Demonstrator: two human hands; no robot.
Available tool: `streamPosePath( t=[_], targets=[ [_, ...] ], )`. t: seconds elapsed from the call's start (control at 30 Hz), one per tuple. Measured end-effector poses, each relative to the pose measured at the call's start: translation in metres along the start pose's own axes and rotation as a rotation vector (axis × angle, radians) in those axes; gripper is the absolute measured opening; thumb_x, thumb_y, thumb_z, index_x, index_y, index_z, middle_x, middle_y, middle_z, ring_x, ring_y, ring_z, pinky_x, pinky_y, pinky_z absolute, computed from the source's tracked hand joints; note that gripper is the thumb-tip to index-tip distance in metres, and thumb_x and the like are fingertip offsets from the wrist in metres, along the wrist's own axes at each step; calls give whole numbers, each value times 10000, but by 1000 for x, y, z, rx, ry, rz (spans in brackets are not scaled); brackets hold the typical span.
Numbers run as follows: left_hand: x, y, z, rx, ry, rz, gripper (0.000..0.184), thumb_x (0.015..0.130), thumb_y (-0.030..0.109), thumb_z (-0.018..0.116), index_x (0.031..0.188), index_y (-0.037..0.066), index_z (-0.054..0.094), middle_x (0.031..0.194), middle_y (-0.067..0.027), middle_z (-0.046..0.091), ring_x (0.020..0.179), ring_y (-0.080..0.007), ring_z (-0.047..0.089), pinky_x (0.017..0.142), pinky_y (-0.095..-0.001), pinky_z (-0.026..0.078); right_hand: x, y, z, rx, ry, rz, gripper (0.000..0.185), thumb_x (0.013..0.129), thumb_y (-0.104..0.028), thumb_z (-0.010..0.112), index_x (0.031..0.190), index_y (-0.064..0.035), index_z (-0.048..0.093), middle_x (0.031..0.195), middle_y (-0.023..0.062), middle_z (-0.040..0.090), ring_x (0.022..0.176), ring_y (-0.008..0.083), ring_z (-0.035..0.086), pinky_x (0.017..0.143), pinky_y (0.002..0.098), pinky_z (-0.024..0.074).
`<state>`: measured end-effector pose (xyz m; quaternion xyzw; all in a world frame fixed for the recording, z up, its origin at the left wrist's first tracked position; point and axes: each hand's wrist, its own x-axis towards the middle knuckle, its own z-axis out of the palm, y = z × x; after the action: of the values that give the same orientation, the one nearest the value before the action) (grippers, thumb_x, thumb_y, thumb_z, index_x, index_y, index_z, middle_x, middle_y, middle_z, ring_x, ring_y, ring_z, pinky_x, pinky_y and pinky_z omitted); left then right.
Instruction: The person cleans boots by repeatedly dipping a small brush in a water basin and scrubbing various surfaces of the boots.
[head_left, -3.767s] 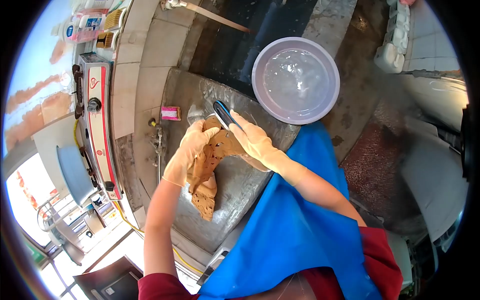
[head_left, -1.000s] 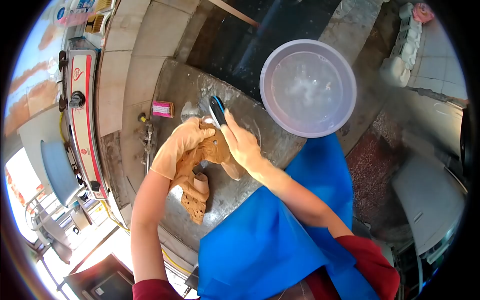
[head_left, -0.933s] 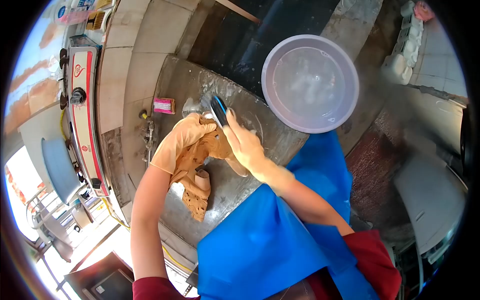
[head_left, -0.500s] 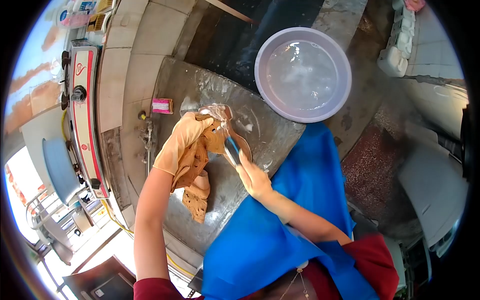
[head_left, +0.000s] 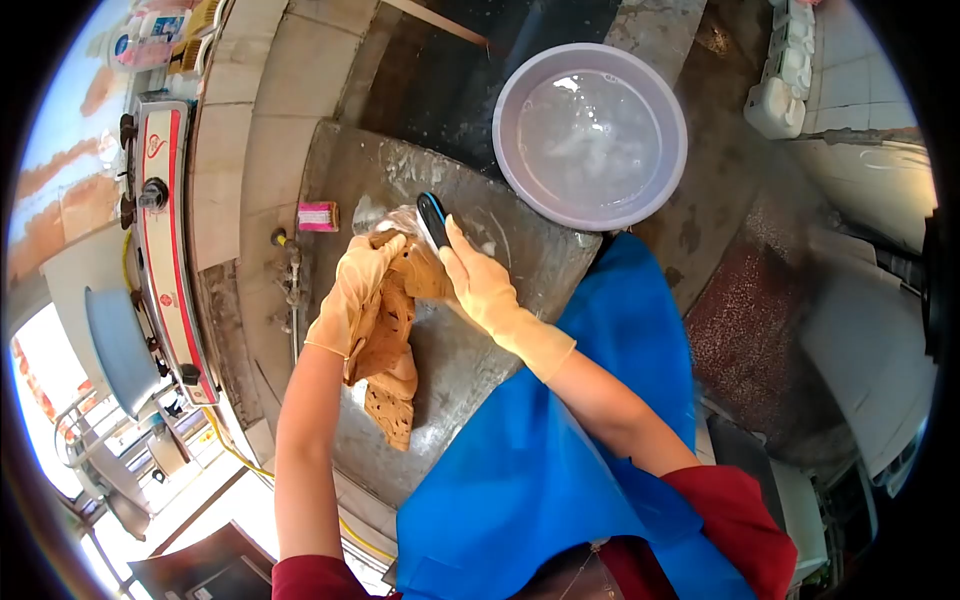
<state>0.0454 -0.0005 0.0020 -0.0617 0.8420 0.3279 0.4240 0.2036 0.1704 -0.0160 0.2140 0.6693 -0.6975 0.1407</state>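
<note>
My left hand, in a pale rubber glove, grips a limp tan boot with cut-out holes. The boot droops over a wet grey stone slab. Its far end has white foam on it. In my gloved right hand is a scrub brush with a black handle edged in blue. The brush is at the foamy end of the boot, just right of my left fingers. Its bristles are mostly hidden.
A lilac basin of cloudy, sudsy water stands beyond the slab's right edge. A pink sponge lies near the tap. A gas stove stands at left. A blue apron covers my lap.
My right hand has moved up and left with the brush, which now stands more upright. The left hand has dropped slightly while holding the boot. The whole view has shifted a little.
</note>
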Motion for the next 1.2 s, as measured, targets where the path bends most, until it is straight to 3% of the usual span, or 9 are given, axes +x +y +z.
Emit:
streamPosePath(
  t=[0.1,0.23,0.27,0.3,0.57,0.67,0.8,0.97,1.2],
  targets=[
    [1,-18,2,201,177,25,456,897,326,696,1176,-32,640,1035,-129,708,888,-206,673,783,-316,530,-38,58,45,61,335,-270,534,1029,-325,430,1515,-155,288,1044,271,632,936,445,621,817,437,491],
    [-7,5,11,187,78,81,475,877,330,704,1130,-68,650,982,-177,714,872,-225,683,764,-328,526,-74,72,40,29,213,-205,569,1019,-295,445,1526,-134,242,1047,285,622,928,449,619,808,452,487],
    [-24,33,22,366,193,29,489,863,345,710,1108,-74,658,963,-198,714,887,-263,693,762,-341,524,-52,37,26,-14,80,23,552,1017,-292,444,1514,-127,269,1017,291,622,897,453,615,809,468,481],
    [-21,38,24,364,201,38,489,863,345,710,1108,-74,658,963,-198,714,887,-263,693,762,-341,524,-21,34,33,40,281,-294,529,1021,-306,426,1505,-139,293,987,294,616,877,452,606,803,479,474],
    [-12,24,10,297,118,-14,643,844,401,728,1258,-60,557,1126,-231,671,1040,-289,662,852,-356,524,-121,100,1,-171,68,73,529,1015,-252,492,1503,-114,341,1096,275,639,956,369,668,822,378,513],
    [-19,38,-12,221,-8,-16,704,841,394,735,1325,-55,492,1192,-210,645,1054,-262,649,864,-341,525,-62,62,-34,-124,274,-312,573,980,-229,565,1493,-108,339,924,277,622,843,405,635,773,419,501],
    [-45,60,-20,79,-124,-38,657,906,360,678,1367,-46,445,1192,-153,631,1009,-205,635,861,-311,515,17,-11,-116,-416,342,-87,528,1014,-399,456,1450,-105,404,1054,267,645,986,446,614,858,461,480],
    [-40,34,-9,-219,-46,37,486,977,342,584,1258,-54,558,1092,-115,675,938,-174,644,840,-312,516,59,1,-166,-932,103,167,518,1008,-327,440,1492,-165,349,1067,201,666,1023,387,625,855,484,487],
    [-44,41,12,-491,-61,-20,400,1004,311,531,1223,-19,588,1005,-55,690,872,-161,642,790,-293,513,10,-43,-162,-793,52,256,509,1011,-317,409,1492,-166,340,1174,213,631,1079,369,620,915,474,474]
  ],
)
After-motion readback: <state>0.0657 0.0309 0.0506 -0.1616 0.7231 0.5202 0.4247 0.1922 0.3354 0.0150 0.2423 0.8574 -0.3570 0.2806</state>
